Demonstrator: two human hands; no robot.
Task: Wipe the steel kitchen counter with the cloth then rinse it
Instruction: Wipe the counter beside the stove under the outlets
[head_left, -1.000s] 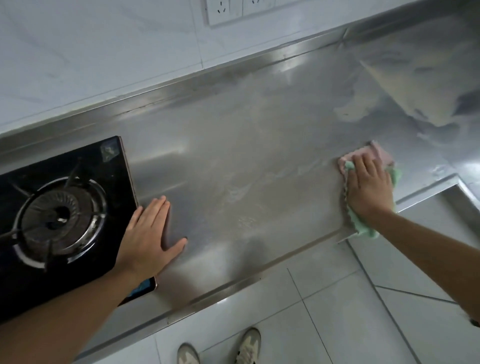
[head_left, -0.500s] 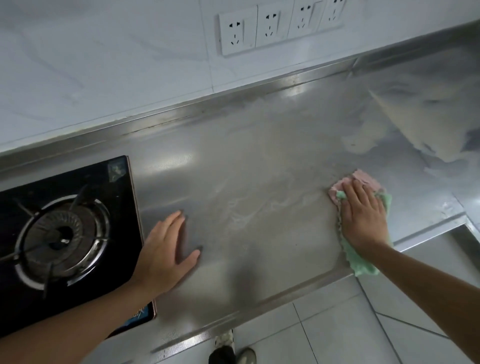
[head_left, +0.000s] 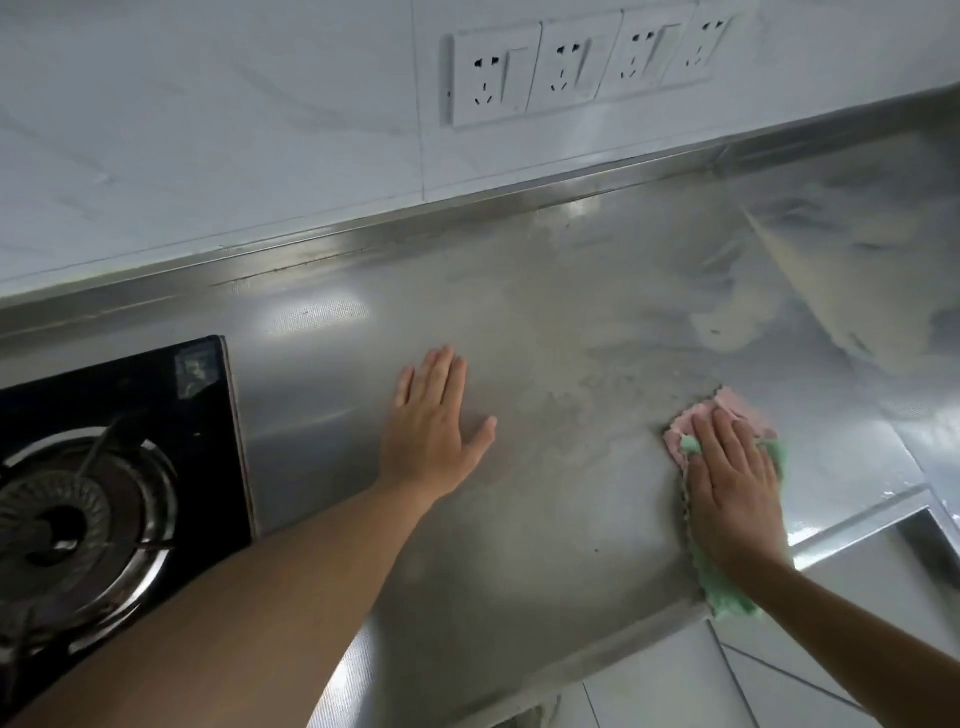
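At the lower right the right hand (head_left: 732, 488) presses the cloth (head_left: 724, 597) with flat, straight fingers and grips nothing, so its green tail at the counter's front edge could slip from under the palm. The cloth looks crumpled, pink and green, with a scalloped edge. Mid-frame, the left hand (head_left: 434, 431) rests flat on the streaky steel counter (head_left: 571, 322).

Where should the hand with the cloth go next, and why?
Probably slide the cloth left toward the left hand. The right hand presses it flat near the front right edge of the counter, and cloudy smears show on the steel between the two hands.
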